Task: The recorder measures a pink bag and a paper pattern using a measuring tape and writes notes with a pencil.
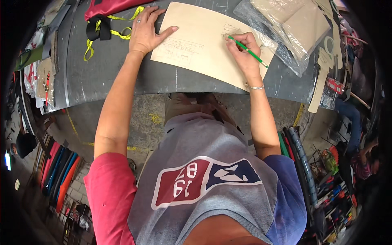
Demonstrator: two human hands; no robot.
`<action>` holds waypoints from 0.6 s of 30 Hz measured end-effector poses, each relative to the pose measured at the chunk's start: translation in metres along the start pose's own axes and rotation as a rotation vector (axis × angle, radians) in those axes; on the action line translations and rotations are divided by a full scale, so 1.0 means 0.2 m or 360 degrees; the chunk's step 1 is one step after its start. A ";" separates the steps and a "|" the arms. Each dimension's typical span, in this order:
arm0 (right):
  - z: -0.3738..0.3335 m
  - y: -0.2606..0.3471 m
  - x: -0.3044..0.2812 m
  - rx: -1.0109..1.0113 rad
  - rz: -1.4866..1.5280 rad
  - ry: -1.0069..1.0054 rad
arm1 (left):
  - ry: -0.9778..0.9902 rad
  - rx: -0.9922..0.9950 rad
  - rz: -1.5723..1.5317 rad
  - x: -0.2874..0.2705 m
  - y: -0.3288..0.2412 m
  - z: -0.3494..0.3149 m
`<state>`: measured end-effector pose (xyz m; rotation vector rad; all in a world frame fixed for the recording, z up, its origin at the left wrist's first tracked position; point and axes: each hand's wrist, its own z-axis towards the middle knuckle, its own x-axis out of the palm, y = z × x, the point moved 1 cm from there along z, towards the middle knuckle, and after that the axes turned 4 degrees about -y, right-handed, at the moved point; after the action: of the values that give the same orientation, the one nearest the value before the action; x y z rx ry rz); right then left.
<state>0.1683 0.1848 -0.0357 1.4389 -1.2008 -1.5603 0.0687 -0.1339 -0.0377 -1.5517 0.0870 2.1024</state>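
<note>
A sheet of cream paper [204, 45] lies on the dark grey table, with handwriting at its lower left and upper right. My left hand [148, 32] rests flat with fingers spread, its thumb and palm edge over the paper's left side and its other fingers reaching past that edge. A green pen or pencil [252, 54] is pinched in my right hand [247, 55], its tip near the writing at the upper right. My right wrist crosses the paper's lower right part. Just left of my left hand lies a yellow tape measure [118, 33], curled over a black strap [98, 28].
Red fabric [110, 7] lies at the far left of the table [94, 77]. Clear plastic with brown paper pieces [294, 24] covers the far right, beside scissors [328, 45]. Fabric rolls [61, 173] stand below left, more rolls [302, 163] below right. Other people are at both sides.
</note>
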 end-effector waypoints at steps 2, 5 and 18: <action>0.02 0.00 0.00 -0.0046 0.0159 -0.0031 | -0.0051 0.0033 0.0002 -0.02 -0.05 0.01; 0.03 0.00 -0.04 -0.0187 0.0016 -0.0030 | 0.0180 -0.0161 -0.0176 -0.10 -0.14 0.06; 0.04 -0.03 0.02 -0.0382 -0.0193 -0.0002 | 0.0204 -0.0221 -0.0189 -0.12 -0.11 0.05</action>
<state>0.1597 0.1835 -0.0424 1.3733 -0.9053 -1.7227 0.0750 -0.1198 -0.0070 -1.7285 -0.1057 1.9515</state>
